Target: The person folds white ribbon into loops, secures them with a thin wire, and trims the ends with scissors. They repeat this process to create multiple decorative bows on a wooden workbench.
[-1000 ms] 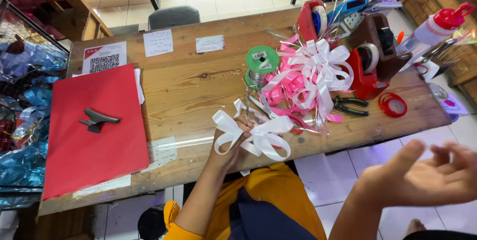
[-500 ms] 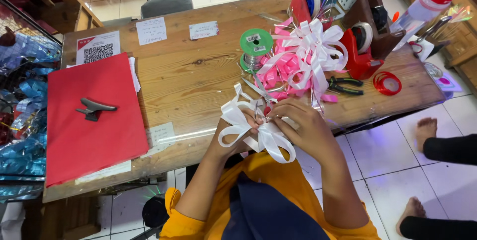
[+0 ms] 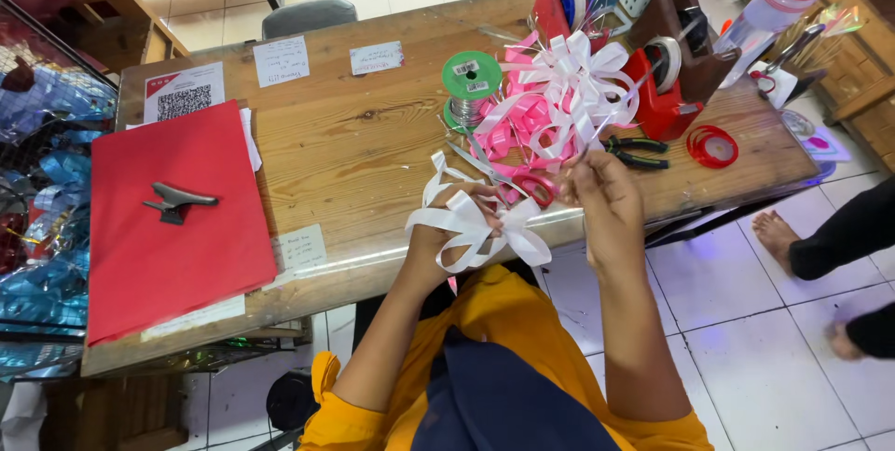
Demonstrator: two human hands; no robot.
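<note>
1. The left hand (image 3: pixel 446 232) is clenched around the gathered middle of a white ribbon bow (image 3: pixel 471 222), low in the centre of the frame, right at the near edge of the worktop (image 3: pixel 373 143)
2. The right hand (image 3: pixel 601 199) sits just right of the bow with fingers curled; it seems to pinch a thin strand, though what it grips is too fine to tell for sure
3. Judged risk: if the left hand loosens, the loops would likely spring apart, and the bow hangs partly over the worktop edge, so it could drop to the floor
4. Scissors with red handles (image 3: pixel 522 185) lie just beyond the bow, touching distance from both hands; a careless reach could snag a loop
5. A pile of pink and white bows (image 3: pixel 559 97) sits further up, right of centre, near enough to tangle with loose ribbon ends
</note>
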